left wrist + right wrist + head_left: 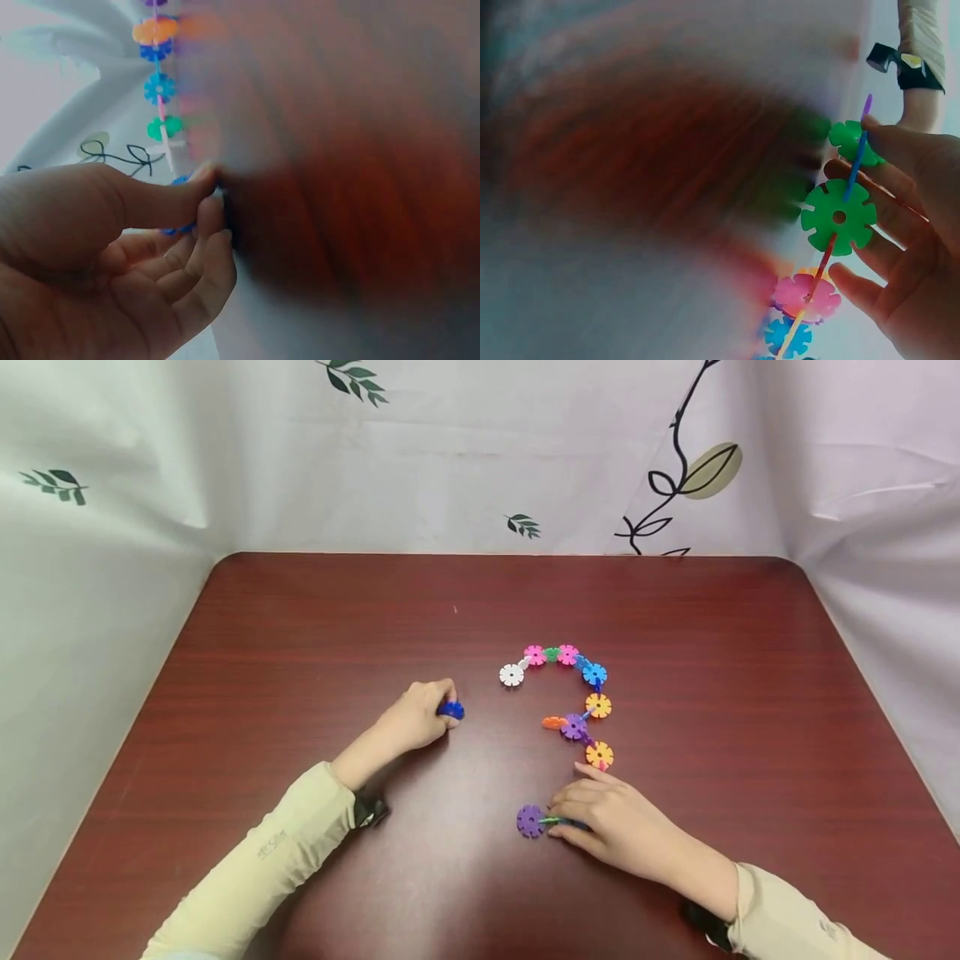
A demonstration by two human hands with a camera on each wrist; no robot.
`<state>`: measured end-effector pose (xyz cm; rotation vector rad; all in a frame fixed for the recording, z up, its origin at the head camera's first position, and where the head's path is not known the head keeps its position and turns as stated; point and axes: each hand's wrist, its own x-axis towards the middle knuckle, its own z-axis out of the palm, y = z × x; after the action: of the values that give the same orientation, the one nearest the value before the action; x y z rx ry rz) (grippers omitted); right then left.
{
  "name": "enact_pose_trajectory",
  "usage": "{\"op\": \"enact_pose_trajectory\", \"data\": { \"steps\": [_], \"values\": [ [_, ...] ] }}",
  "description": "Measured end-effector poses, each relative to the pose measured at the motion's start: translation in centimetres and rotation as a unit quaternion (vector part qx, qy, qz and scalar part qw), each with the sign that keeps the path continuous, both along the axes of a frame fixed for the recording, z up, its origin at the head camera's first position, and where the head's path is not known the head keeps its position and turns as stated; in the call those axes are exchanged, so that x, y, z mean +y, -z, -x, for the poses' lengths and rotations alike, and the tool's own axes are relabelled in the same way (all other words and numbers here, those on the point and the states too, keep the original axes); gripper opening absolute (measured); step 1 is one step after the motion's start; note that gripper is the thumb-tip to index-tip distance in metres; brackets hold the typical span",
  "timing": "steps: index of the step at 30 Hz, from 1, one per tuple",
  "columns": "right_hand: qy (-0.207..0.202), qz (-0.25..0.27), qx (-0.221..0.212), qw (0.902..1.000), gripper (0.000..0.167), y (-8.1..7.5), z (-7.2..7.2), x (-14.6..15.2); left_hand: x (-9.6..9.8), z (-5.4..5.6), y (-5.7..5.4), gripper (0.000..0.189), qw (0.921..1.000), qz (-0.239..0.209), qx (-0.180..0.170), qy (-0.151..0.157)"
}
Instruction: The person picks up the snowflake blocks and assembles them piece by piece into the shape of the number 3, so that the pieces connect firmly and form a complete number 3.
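Observation:
A chain of colourful notched plastic snowflake discs point(567, 655) curves over the table in the shape of a 3. My left hand point(420, 717) pinches a loose blue snowflake disc point(454, 710) between thumb and fingers, left of the chain. Toward the front, my right hand point(618, 822) holds the chain's near end, thumb and forefinger at a blue disc point(858, 161) and a green disc point(846, 139). A purple disc point(530, 821) ends the chain there, left of the thumb. In the right wrist view, another green disc point(839, 217) stands beside the fingers. The hand covers part of the chain in the head view.
The dark red-brown table point(360, 610) has rounded far corners. White cloth point(450, 460) with leaf prints hangs behind it and at both sides. An orange disc point(554, 722) juts leftward from the chain's middle, and a white disc point(512, 675) forms its far end.

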<state>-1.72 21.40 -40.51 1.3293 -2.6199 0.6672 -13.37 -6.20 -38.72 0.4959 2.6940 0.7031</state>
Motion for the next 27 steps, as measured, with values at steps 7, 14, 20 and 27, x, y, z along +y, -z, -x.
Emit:
{"op": "enact_pose_trajectory", "data": {
  "steps": [7, 14, 20, 27],
  "values": [
    [0.047, 0.025, -0.044, 0.9976, 0.050, -1.0, 0.3, 2.9, -0.1, -2.1, 0.1, 0.023, 0.9997, -0.001, -0.017, 0.015],
    [0.083, 0.013, 0.002, 0.9965, 0.047, -0.8, -0.1, 4.5, 0.4, -5.7, 0.7, 0.025, 0.9908, -0.082, -0.039, 0.100],
    [0.060, -0.022, 0.030, 0.9975, 0.039, -0.6, -0.6, 2.3, 2.6, -8.8, 1.1, 0.024, 0.9784, -0.136, -0.074, 0.136],
    [0.035, -0.056, 0.062, 0.9959, 0.037, -0.2, -0.6, -0.5, 4.1, -9.4, 1.1, 0.009, 0.9859, -0.105, -0.002, 0.130]
  ]
}}
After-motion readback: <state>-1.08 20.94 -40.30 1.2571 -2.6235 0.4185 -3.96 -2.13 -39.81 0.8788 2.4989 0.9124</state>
